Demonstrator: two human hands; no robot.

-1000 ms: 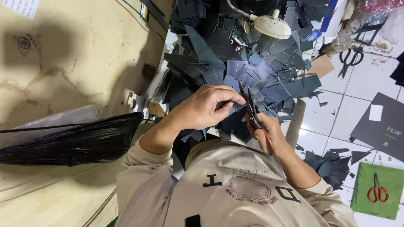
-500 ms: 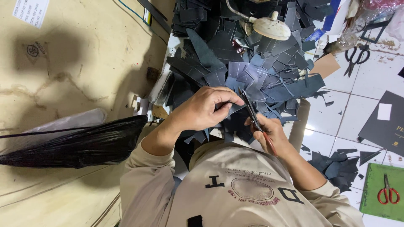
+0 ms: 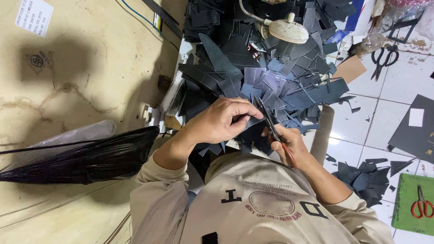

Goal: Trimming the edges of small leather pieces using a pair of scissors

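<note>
While the left hand (image 3: 217, 124) pinches a small dark leather piece (image 3: 246, 124) at its near edge, the right hand (image 3: 291, 144) is wrapped round the red handles of scissors (image 3: 271, 126), blades pointing up and away into the piece. Left grip: clenched on the piece, thumb and fingers clamped on it. Right grip: grasping the scissors; whether the blades are spread or closed is too small to tell. Piece sits just above the person's chest, in front of a big pile of dark cut pieces (image 3: 280, 77) heaped on the table (image 3: 178, 97). White desk lamp (image 3: 287, 31) sits over the pile. Black scissors (image 3: 384, 56) lie on the tiled floor (image 3: 375, 122) to the right, a red-handled pair (image 3: 422, 208) on a green mat (image 3: 404, 212) lower right, black plastic bag (image 3: 90, 156) to the left. To do the cut well, my read: keep the piece taut and flat between the left fingers, keep fingertips clear of the blade line, feed the piece into the blades rather than chasing it, and take short snips near the blade throat for control.
</note>
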